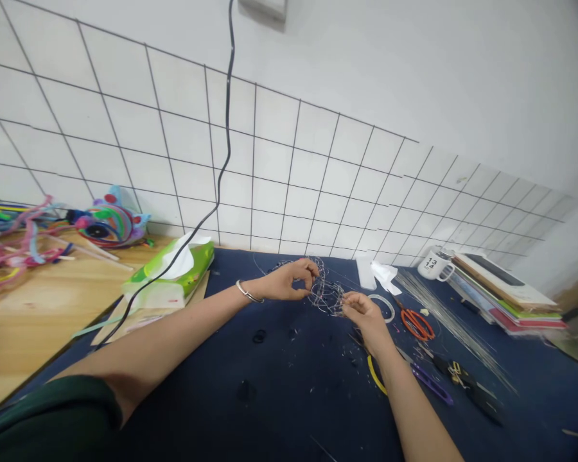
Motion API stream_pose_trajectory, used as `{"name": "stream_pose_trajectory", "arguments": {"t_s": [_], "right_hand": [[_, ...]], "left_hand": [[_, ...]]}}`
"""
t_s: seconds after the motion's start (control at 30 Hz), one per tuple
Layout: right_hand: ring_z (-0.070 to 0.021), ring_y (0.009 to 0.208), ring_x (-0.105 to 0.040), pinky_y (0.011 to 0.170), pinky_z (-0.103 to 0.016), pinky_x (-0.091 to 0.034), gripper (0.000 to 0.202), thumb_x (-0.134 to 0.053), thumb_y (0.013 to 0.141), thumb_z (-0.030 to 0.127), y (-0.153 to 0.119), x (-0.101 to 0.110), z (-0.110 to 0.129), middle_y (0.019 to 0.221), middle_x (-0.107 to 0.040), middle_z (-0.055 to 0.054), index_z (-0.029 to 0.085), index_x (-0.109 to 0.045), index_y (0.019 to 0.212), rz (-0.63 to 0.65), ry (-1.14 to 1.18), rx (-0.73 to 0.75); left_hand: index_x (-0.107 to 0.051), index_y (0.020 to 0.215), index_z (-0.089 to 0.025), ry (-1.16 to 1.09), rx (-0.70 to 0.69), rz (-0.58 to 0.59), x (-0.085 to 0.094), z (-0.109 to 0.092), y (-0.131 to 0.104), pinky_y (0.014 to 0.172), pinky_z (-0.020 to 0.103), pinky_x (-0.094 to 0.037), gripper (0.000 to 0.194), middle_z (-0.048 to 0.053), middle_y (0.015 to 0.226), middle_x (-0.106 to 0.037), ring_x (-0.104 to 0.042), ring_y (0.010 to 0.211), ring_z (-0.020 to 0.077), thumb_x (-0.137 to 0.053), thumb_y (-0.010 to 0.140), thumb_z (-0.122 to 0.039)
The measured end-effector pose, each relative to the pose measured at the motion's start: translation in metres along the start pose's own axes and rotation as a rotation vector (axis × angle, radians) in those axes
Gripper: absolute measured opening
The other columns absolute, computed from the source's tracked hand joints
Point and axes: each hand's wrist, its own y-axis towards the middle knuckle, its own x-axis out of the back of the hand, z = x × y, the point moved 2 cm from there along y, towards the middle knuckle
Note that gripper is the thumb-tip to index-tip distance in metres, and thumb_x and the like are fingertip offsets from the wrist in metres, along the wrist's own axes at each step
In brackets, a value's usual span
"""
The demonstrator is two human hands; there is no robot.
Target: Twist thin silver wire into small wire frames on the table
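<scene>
A tangled openwork shape of thin silvery wire (326, 296) is at the middle of the view, over the dark blue cloth. My left hand (291, 280), with a silver bangle on its wrist, is at the upper left of the wire, its fingers curled against it. On the right side, my right hand (366, 314) pinches the edge of the wire between thumb and fingers. The exact grip of the left fingertips is too small to make out. Close to my right hand lie a pale ring-shaped coil (383, 308) and orange-handled scissors (417, 325).
A bundle of straight wires (450, 327), black pliers (476, 391) and a purple-handled tool (431, 383) lie at right. Behind them are a white mug (436, 264) and stacked books (508, 292). A green tissue pack (173, 266) sits at left, with a black cable (228, 122) hanging across it.
</scene>
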Motion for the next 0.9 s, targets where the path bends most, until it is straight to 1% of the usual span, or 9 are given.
{"name": "stream_pose_trajectory", "arguments": {"t_s": [0.1, 0.2, 0.33, 0.43, 0.63, 0.7, 0.77, 0.83, 0.9], "right_hand": [[-0.0202, 0.096, -0.051, 0.083, -0.033, -0.042, 0.01, -0.064, 0.07, 0.029, 0.001, -0.002, 0.002, 0.102, -0.055, -0.004, 0.021, -0.059, 0.073, 0.003, -0.112, 0.087], [-0.0206, 0.096, -0.051, 0.078, -0.032, -0.044, 0.008, -0.062, 0.071, 0.029, 0.001, -0.004, 0.002, 0.103, -0.053, -0.005, 0.022, -0.059, 0.073, -0.002, -0.215, 0.137], [-0.0208, 0.094, -0.052, 0.07, -0.031, -0.046, 0.004, -0.059, 0.072, 0.025, 0.002, -0.005, -0.005, 0.105, -0.05, -0.006, 0.021, -0.058, 0.073, 0.002, -0.37, 0.182], [-0.021, 0.095, -0.051, 0.068, -0.03, -0.046, 0.003, -0.056, 0.073, 0.022, 0.004, -0.005, -0.011, 0.105, -0.049, -0.007, 0.02, -0.058, 0.072, 0.001, -0.449, 0.191], [-0.0208, 0.096, -0.051, 0.068, -0.028, -0.046, 0.004, -0.054, 0.074, 0.02, 0.005, -0.006, -0.014, 0.103, -0.052, -0.007, 0.021, -0.058, 0.073, -0.003, -0.492, 0.207], [-0.0205, 0.095, -0.051, 0.068, -0.028, -0.046, 0.004, -0.055, 0.073, 0.02, 0.005, -0.006, -0.013, 0.102, -0.052, -0.007, 0.02, -0.058, 0.072, -0.012, -0.478, 0.212], [-0.0202, 0.094, -0.051, 0.068, -0.028, -0.046, 0.003, -0.056, 0.073, 0.021, 0.005, -0.006, -0.011, 0.101, -0.052, -0.007, 0.02, -0.059, 0.072, -0.029, -0.451, 0.216], [-0.02, 0.093, -0.052, 0.068, -0.028, -0.046, 0.003, -0.057, 0.073, 0.023, 0.005, -0.006, -0.01, 0.101, -0.053, -0.007, 0.02, -0.059, 0.073, -0.049, -0.416, 0.22], [-0.0199, 0.091, -0.053, 0.068, -0.028, -0.046, 0.005, -0.058, 0.073, 0.025, 0.005, -0.005, -0.009, 0.101, -0.053, -0.007, 0.02, -0.059, 0.073, -0.065, -0.379, 0.215]], "left_hand": [[-0.061, 0.072, -0.017, 0.137, -0.071, 0.073, 0.006, -0.007, 0.0, 0.081, 0.032, -0.042, 0.01, 0.009, 0.104, -0.052, -0.049, 0.098, 0.0195, -0.055, 0.068, -0.011], [-0.061, 0.073, -0.017, 0.279, -0.119, 0.146, 0.007, -0.006, -0.002, 0.08, 0.033, -0.042, 0.013, 0.009, 0.107, -0.053, -0.051, 0.092, 0.019, -0.053, 0.067, -0.009], [-0.06, 0.073, -0.017, 0.409, -0.162, 0.18, 0.002, 0.003, -0.006, 0.082, 0.034, -0.04, 0.015, 0.008, 0.105, -0.055, -0.053, 0.088, 0.0186, -0.051, 0.066, -0.007], [-0.06, 0.073, -0.017, 0.391, -0.161, 0.181, -0.001, 0.008, -0.008, 0.081, 0.032, -0.04, 0.014, 0.007, 0.102, -0.057, -0.053, 0.087, 0.0174, -0.051, 0.067, -0.008], [-0.06, 0.075, -0.017, 0.211, -0.093, 0.158, 0.001, 0.011, -0.008, 0.083, 0.033, -0.039, 0.012, 0.008, 0.101, -0.056, -0.052, 0.088, 0.0182, -0.054, 0.066, -0.011], [-0.058, 0.076, -0.016, 0.045, -0.012, 0.076, -0.003, 0.013, -0.008, 0.084, 0.033, -0.039, 0.011, 0.007, 0.101, -0.055, -0.051, 0.091, 0.0181, -0.054, 0.067, -0.011], [-0.056, 0.079, -0.016, -0.19, 0.126, -0.095, -0.013, 0.02, -0.008, 0.082, 0.031, -0.04, 0.012, 0.007, 0.102, -0.053, -0.05, 0.093, 0.0168, -0.054, 0.068, -0.012], [-0.053, 0.086, -0.017, -0.442, 0.301, -0.329, -0.026, 0.031, -0.011, 0.081, 0.029, -0.041, 0.02, 0.006, 0.106, -0.05, -0.048, 0.095, 0.0151, -0.055, 0.067, -0.011], [-0.051, 0.089, -0.018, -0.711, 0.488, -0.438, -0.042, 0.042, -0.014, 0.081, 0.028, -0.041, 0.026, 0.003, 0.1, -0.05, -0.049, 0.092, 0.0129, -0.055, 0.065, -0.008]]}}
